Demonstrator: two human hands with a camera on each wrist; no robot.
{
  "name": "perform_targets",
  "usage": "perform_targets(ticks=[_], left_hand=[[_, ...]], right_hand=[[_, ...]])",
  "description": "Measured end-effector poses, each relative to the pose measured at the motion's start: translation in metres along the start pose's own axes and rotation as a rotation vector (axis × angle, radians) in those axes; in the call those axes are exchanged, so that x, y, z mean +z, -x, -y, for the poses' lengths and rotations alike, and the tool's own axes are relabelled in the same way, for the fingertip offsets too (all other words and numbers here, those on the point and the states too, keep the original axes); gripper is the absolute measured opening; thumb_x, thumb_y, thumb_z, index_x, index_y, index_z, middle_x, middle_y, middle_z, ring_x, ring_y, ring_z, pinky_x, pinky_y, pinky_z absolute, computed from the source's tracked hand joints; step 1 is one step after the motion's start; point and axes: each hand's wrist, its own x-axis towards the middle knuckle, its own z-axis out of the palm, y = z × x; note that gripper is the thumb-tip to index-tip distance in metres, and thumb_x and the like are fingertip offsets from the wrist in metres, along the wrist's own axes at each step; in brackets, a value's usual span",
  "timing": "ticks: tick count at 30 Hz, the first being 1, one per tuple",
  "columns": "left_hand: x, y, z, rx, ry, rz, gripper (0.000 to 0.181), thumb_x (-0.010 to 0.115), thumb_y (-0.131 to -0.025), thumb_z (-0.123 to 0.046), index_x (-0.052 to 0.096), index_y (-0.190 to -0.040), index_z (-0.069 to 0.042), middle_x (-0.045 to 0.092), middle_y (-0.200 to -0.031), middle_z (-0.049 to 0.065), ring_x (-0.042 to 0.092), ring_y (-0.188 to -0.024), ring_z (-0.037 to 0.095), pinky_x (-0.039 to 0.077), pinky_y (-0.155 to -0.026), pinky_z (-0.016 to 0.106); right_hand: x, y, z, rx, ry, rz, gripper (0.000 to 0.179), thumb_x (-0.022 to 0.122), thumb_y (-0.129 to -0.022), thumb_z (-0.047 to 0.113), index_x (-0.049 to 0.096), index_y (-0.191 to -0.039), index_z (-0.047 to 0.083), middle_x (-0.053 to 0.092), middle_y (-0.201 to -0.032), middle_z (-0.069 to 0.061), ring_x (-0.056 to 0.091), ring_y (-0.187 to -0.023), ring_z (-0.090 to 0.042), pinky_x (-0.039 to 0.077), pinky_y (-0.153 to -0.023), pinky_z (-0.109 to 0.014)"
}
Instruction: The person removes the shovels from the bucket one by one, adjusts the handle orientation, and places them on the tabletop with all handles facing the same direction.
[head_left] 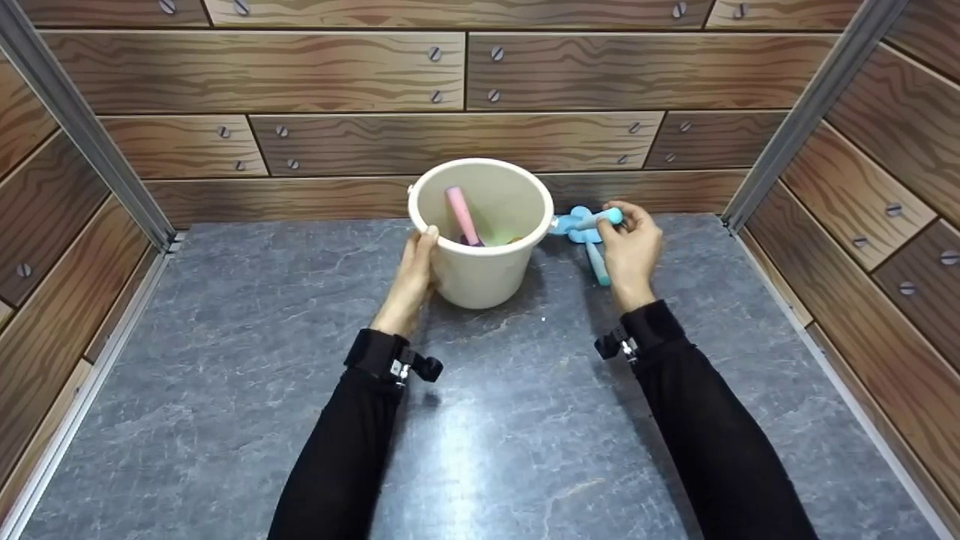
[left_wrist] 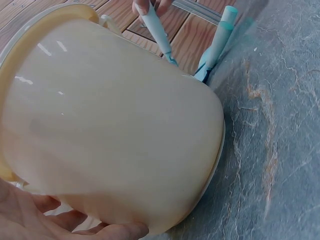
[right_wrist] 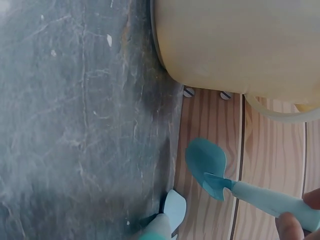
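Note:
A cream bucket [head_left: 480, 281] stands upright on the grey floor by the back wall. At its left side my left hand [head_left: 409, 277] holds it, thumb at the rim and fingers [left_wrist: 120, 230] along the outer wall. To the bucket's right, my right hand [head_left: 634, 251] pinches a small blue toy shovel [right_wrist: 270, 199] by its pale handle, blade pointing toward the bucket and lifted off the floor. Below it lies a second blue toy tool [head_left: 598, 266], its head partly hidden. Inside the bucket leans a pink-handled tool [head_left: 461, 214]; its lower end is hard to make out.
Wood-patterned panels [head_left: 360, 142] close off the back and both sides, with grey metal posts [head_left: 814, 112] at the corners. The bucket's handle [right_wrist: 280, 114] hangs down its far side. Inside the bucket, something yellow-green shows near the bottom.

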Motion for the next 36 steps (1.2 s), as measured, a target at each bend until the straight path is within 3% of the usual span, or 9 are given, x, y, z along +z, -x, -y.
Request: perform_targets(ticks=[5, 14, 21, 24, 27, 30, 34, 36], left_hand=[[0.001, -0.001, 0.001, 0.009, 0.054, 0.013, 0.088, 0.05, -0.116, -0.052, 0.016, -0.188, -0.014, 0.03, -0.19, 0.028, 0.037, -0.174, 0.051, 0.022, -0.146, 0.078], [0.001, 0.0, 0.001, -0.008, 0.027, -0.006, 0.089, 0.052, -0.116, -0.055, 0.018, -0.189, -0.016, 0.029, -0.191, 0.027, 0.034, -0.176, 0.052, 0.02, -0.145, 0.08], [0.0, 0.0, 0.001, -0.002, 0.026, 0.001, 0.089, 0.051, -0.116, -0.055, 0.017, -0.189, -0.016, 0.03, -0.19, 0.026, 0.036, -0.175, 0.05, 0.023, -0.145, 0.078], [0.0, -0.001, 0.001, 0.003, 0.031, 0.002, 0.089, 0.051, -0.116, -0.054, 0.017, -0.189, -0.016, 0.031, -0.19, 0.027, 0.038, -0.174, 0.05, 0.025, -0.145, 0.077], [0.0, -0.001, 0.001, 0.0, 0.035, 0.004, 0.089, 0.05, -0.116, -0.054, 0.017, -0.189, -0.015, 0.031, -0.19, 0.027, 0.039, -0.173, 0.05, 0.026, -0.145, 0.077], [0.0, -0.001, 0.001, -0.01, 0.004, -0.007, 0.089, 0.05, -0.115, -0.056, 0.018, -0.189, -0.017, 0.033, -0.188, 0.027, 0.042, -0.17, 0.05, 0.03, -0.143, 0.076], [0.0, 0.0, 0.0, -0.024, -0.047, -0.026, 0.088, 0.049, -0.116, -0.059, 0.022, -0.188, -0.019, 0.037, -0.185, 0.027, 0.047, -0.164, 0.05, 0.037, -0.139, 0.075], [0.0, 0.001, -0.001, -0.026, -0.049, -0.028, 0.087, 0.049, -0.116, -0.06, 0.023, -0.188, -0.018, 0.037, -0.185, 0.027, 0.047, -0.164, 0.05, 0.038, -0.139, 0.075]], right_hand=[[0.001, 0.002, -0.003, 0.022, 0.011, 0.027, 0.031, 0.073, -0.108, -0.003, 0.078, -0.138, -0.006, 0.082, -0.137, -0.025, 0.08, -0.134, -0.033, 0.065, -0.11, -0.025], [0.0, 0.001, -0.008, 0.021, 0.078, 0.055, 0.034, 0.074, -0.107, -0.001, 0.076, -0.139, -0.01, 0.082, -0.138, -0.028, 0.081, -0.134, -0.034, 0.063, -0.104, -0.018], [-0.003, 0.006, -0.008, -0.007, 0.164, 0.144, 0.031, 0.074, -0.108, 0.001, 0.076, -0.137, -0.01, 0.08, -0.142, -0.03, 0.078, -0.139, -0.034, 0.063, -0.109, -0.02], [-0.005, 0.009, -0.006, -0.025, 0.229, 0.173, 0.032, 0.076, -0.107, 0.003, 0.078, -0.137, -0.007, 0.082, -0.142, -0.028, 0.079, -0.138, -0.034, 0.062, -0.102, -0.011], [-0.007, 0.011, -0.005, -0.058, 0.32, 0.196, 0.032, 0.078, -0.106, 0.006, 0.081, -0.136, -0.004, 0.084, -0.139, -0.024, 0.082, -0.127, -0.029, 0.055, -0.087, -0.003], [-0.009, 0.012, -0.004, -0.106, 0.418, 0.221, 0.032, 0.08, -0.105, 0.007, 0.084, -0.136, -0.001, 0.087, -0.131, -0.021, 0.079, -0.104, -0.02, 0.046, -0.075, -0.003], [-0.012, 0.015, -0.001, -0.162, 0.522, 0.266, 0.031, 0.081, -0.105, 0.008, 0.086, -0.135, 0.002, 0.088, -0.121, -0.02, 0.069, -0.091, -0.016, 0.044, -0.073, -0.01], [-0.012, 0.017, 0.001, -0.179, 0.573, 0.302, 0.029, 0.081, -0.106, 0.008, 0.086, -0.134, 0.003, 0.088, -0.119, -0.02, 0.071, -0.093, -0.018, 0.049, -0.078, -0.016]])
